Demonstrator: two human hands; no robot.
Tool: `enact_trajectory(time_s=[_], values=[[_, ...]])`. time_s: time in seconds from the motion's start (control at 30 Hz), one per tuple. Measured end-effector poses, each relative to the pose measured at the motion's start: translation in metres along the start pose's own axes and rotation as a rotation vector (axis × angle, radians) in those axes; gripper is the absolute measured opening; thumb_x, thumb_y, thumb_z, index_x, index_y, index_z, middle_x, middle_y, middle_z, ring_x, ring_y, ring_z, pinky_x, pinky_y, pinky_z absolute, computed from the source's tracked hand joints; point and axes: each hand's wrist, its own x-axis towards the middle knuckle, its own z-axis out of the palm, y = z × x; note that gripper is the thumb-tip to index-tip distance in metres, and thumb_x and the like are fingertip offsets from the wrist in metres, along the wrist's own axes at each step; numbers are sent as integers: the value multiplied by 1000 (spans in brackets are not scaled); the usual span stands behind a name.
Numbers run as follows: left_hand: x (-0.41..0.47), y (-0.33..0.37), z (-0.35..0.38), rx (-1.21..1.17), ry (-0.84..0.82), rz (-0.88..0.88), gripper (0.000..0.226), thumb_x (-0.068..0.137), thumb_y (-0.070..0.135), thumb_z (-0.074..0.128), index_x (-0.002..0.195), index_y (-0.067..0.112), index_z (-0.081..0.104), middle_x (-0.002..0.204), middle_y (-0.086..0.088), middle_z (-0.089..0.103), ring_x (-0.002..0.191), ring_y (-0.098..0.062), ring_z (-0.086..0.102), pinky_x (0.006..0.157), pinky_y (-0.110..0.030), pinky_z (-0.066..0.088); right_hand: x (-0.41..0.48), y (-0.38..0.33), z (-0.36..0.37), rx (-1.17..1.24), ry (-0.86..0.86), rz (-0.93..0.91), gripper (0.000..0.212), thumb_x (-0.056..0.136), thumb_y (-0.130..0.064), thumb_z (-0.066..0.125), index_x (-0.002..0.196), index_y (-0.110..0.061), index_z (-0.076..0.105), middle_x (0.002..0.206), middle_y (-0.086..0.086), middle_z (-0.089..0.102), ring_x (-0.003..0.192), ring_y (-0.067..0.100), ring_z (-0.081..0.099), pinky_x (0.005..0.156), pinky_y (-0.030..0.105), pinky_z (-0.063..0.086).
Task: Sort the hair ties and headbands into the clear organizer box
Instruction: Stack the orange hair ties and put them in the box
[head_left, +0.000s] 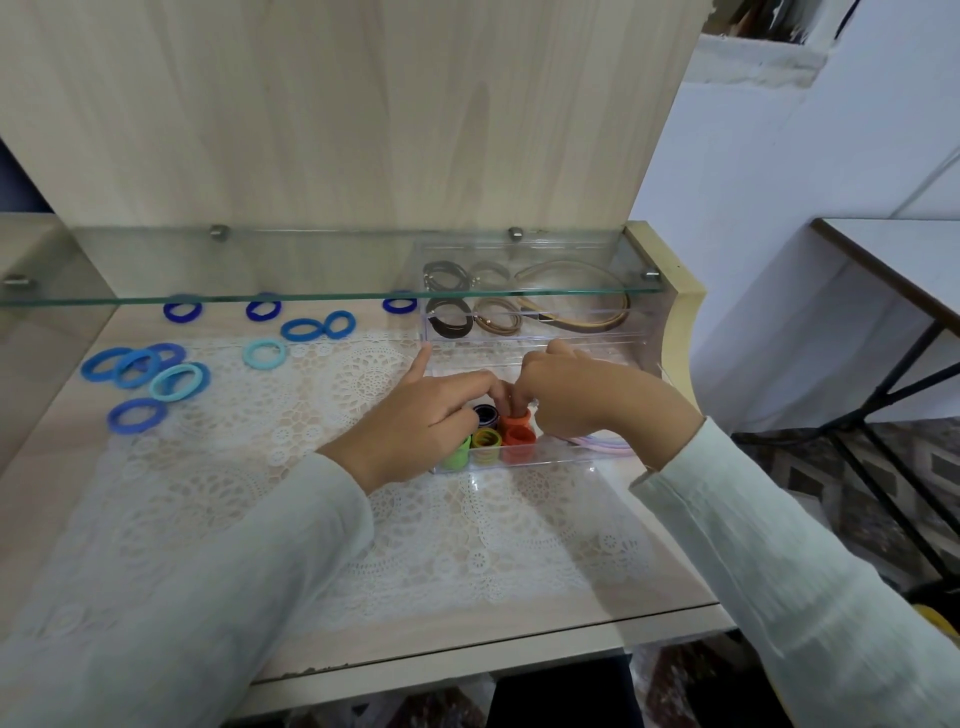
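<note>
A clear organizer box (597, 332) sits at the right of the desk. Its near left compartment holds upright hair ties: orange (519, 439), yellow-green (485, 440), green (457, 453) and a dark one (485, 414). My left hand (426, 421) and my right hand (576, 395) meet over that compartment, fingertips pinching the top orange tie (517, 415). Brown and black ties (449, 319) and a tan headband (582, 317) lie in the far compartments. A pink headband (602, 444) shows under my right wrist. Several blue hair ties (150, 369) lie scattered on the lace mat at left.
A glass shelf (311, 291) juts out above the back of the desk and over the box's far end. A wooden panel (337, 114) rises behind. The desk's front edge (467, 654) is near me. Another table (893, 260) stands at the right.
</note>
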Motion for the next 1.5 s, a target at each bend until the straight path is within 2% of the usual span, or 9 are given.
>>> enact_trajectory(time_s=[0.13,0.37,0.53,0.73,0.9,1.03,1.17,1.3,1.5], values=[[0,1,0,-22,-6,4,43,83,17,31,106,44,56,111,14,70,114,-4,59,119,-33,-19,2,1,2,15,16,0,39,90,-5,42,120,-17,63,123,8,48,116,27,34,85,31,28],[-4,0,1,-26,-2,-2,49,82,17,30,114,35,63,115,20,67,121,1,53,120,-41,-16,3,7,1,72,18,-36,41,88,-3,43,113,-24,68,117,4,51,111,25,33,86,34,33],[-5,3,1,-51,-10,-22,47,81,18,30,109,40,61,119,25,64,124,6,48,121,-41,-14,5,21,5,204,254,-79,53,75,7,41,93,-35,67,103,-4,60,104,20,44,97,38,36],[-1,-9,2,-4,24,-55,45,82,29,28,115,50,49,111,-15,70,108,-14,62,114,-15,-15,14,30,44,469,584,32,45,70,12,43,80,-21,73,95,4,59,103,27,48,85,29,33],[1,6,1,71,30,-63,35,90,27,28,115,39,50,117,16,66,111,4,57,122,-38,-5,14,28,69,492,680,118,31,70,3,49,64,-12,75,89,7,59,97,32,46,72,23,18],[4,10,3,70,43,-97,34,90,28,27,113,35,51,109,18,68,110,5,56,121,-38,-4,20,28,80,442,690,94,32,68,-3,47,60,-15,76,85,7,60,90,36,51,70,24,16],[5,6,5,25,46,-121,28,99,17,34,111,35,52,102,20,69,105,8,57,120,-38,-4,18,27,75,401,638,104,31,78,5,54,75,-13,79,98,8,59,99,33,46,74,23,18],[6,6,6,-2,41,-119,29,98,17,35,109,37,52,100,21,69,104,8,57,120,-38,-5,16,24,73,398,595,115,31,83,1,54,82,-15,79,104,6,58,104,29,44,76,24,21],[4,6,6,-36,25,-129,31,100,13,36,110,36,53,103,20,69,104,9,57,120,-36,-8,18,25,73,398,580,120,29,83,-3,56,82,-20,79,105,3,59,106,28,45,75,26,21]])
